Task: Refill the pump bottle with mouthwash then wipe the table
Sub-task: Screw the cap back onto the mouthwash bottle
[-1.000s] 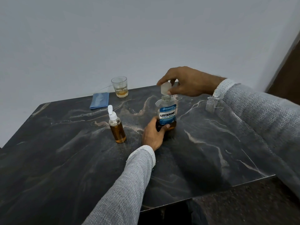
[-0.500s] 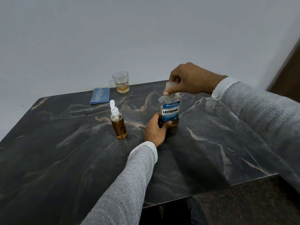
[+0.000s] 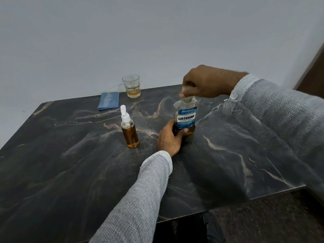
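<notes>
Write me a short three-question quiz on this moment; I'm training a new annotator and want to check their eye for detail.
1. True or false: the left hand grips the lower part of the Listerine bottle.
2. What does the right hand pinch? A) the pump bottle's nozzle B) the cap at the Listerine bottle's neck C) the blue cloth
3. Fill in: the drinking glass stands right next to the ______ near the table's far edge.

Key
1. True.
2. B: the cap sits at the neck; the pump bottle stands untouched.
3. Folded blue cloth.
</notes>
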`<state>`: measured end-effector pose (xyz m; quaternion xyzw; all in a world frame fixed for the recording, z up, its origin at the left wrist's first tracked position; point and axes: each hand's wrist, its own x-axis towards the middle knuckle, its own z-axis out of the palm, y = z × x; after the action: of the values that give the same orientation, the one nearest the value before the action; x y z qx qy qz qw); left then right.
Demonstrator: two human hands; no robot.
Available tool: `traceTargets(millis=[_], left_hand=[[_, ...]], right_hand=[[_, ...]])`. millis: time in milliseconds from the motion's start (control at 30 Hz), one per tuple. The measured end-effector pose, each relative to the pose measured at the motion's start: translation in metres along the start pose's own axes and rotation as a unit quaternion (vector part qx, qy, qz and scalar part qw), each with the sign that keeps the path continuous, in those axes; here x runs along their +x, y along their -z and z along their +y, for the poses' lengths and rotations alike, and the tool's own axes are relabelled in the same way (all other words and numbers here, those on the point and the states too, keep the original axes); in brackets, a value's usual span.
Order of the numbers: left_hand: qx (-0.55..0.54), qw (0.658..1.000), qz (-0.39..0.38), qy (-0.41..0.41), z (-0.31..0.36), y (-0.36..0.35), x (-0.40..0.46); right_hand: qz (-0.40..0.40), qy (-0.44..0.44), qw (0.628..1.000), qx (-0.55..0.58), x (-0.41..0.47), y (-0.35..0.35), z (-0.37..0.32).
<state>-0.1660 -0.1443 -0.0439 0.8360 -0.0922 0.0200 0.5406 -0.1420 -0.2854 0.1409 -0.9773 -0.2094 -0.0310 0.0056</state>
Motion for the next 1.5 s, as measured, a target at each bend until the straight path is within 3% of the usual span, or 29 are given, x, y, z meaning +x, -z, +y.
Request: traceTargets(millis=[167, 400, 533, 967, 1200, 1333, 1500], left_hand=[[0.003, 1.0, 0.0, 0.004, 0.0, 0.0, 0.0], [0.009, 1.0, -0.002, 0.009, -0.001, 0.0, 0.001], [0.01, 1.0, -0.004, 0.005, 0.0, 0.0, 0.001], [-0.002, 1.0, 0.004, -0.004, 0.005, 0.002, -0.004], [0.005, 1.0, -0.004, 0.006, 0.004, 0.0, -0.001], [0.014, 1.0, -0.002, 0.011, 0.004, -0.001, 0.0], [0.01, 1.0, -0.007, 0.014, 0.003, 0.0, 0.002]], right_hand=[[0.058, -0.048, 0.996, -0.056, 0.0, -0.011, -0.006], [-0.071, 0.011, 0.997, 0.032, -0.009, 0.007, 0.003], [-0.025, 0.022, 0.999, -0.017, -0.006, -0.001, 0.0], [0.015, -0.021, 0.993, -0.116, -0.007, -0.013, -0.013], [-0.037, 0.022, 0.999, 0.009, -0.019, -0.007, 0.004], [0.017, 0.014, 1.0, 0.019, -0.018, -0.024, 0.0], [0.112, -0.057, 0.99, -0.068, -0.017, -0.038, -0.002]])
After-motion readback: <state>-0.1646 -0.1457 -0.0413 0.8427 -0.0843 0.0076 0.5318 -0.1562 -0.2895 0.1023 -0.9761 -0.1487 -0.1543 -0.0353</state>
